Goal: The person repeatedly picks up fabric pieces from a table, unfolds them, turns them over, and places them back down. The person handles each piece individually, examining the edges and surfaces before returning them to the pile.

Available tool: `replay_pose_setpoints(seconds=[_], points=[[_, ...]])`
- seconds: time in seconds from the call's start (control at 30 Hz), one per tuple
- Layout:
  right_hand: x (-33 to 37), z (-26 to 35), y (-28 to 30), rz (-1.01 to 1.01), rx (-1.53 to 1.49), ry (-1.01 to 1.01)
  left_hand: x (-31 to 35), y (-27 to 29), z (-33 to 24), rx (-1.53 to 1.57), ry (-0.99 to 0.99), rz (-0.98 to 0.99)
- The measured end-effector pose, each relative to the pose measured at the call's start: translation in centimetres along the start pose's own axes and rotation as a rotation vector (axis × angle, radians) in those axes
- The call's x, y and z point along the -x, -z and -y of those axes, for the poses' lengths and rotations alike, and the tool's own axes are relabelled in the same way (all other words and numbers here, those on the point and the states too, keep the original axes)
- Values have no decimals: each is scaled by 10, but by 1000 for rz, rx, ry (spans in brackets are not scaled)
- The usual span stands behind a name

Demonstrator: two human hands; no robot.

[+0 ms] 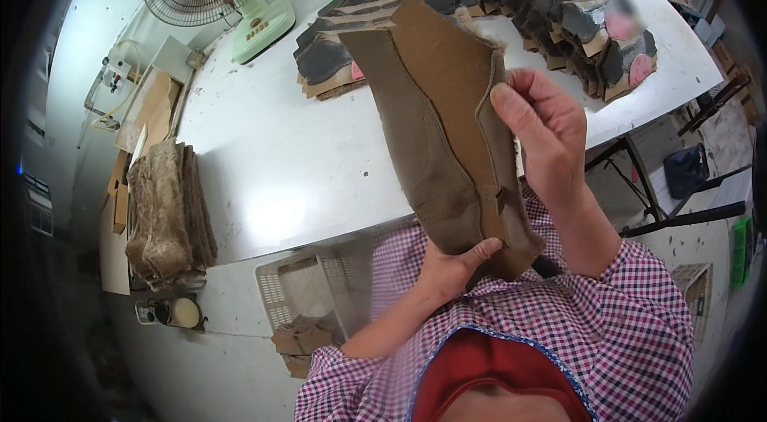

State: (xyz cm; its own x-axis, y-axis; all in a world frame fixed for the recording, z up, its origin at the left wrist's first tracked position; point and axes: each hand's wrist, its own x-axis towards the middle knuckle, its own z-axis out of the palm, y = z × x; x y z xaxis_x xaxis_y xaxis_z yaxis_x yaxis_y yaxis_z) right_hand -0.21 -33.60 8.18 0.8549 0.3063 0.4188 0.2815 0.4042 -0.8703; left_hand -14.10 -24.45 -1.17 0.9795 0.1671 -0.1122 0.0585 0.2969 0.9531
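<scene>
A brown stitched boot upper (447, 110) is held up in front of my body, over the table's near edge. Tan and olive-brown panels meet along its seams, and a little pale fuzz shows at its top right edge. My right hand (551, 130) pinches the right edge near the top between thumb and fingers. Lower down, my left hand (457, 268) grips the bottom end, thumb on the front; its other fingers are hidden behind the piece.
Rows of overlapping grey-and-tan uppers (383, 2) and more uppers (559, 10) lie at the back of the white table (272, 150). A green fan (264, 26) stands at back left. Furry brown pieces (164, 210) are stacked at the left edge. Below sits a plastic crate (296, 282).
</scene>
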Motion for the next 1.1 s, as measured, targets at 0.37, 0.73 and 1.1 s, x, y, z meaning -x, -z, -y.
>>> replay_pose_setpoints(seconds=[0.37, 0.73, 1.1], points=[[-27, -10, 18, -33, -34, 67, -2, 22, 11, 410, 87, 193], [-26, -25, 25, -75, -27, 29, -25, 21, -12, 173, -234, -92], [-30, -38, 35, 14, -13, -201, -13, 48, -26, 106, -323, -255]])
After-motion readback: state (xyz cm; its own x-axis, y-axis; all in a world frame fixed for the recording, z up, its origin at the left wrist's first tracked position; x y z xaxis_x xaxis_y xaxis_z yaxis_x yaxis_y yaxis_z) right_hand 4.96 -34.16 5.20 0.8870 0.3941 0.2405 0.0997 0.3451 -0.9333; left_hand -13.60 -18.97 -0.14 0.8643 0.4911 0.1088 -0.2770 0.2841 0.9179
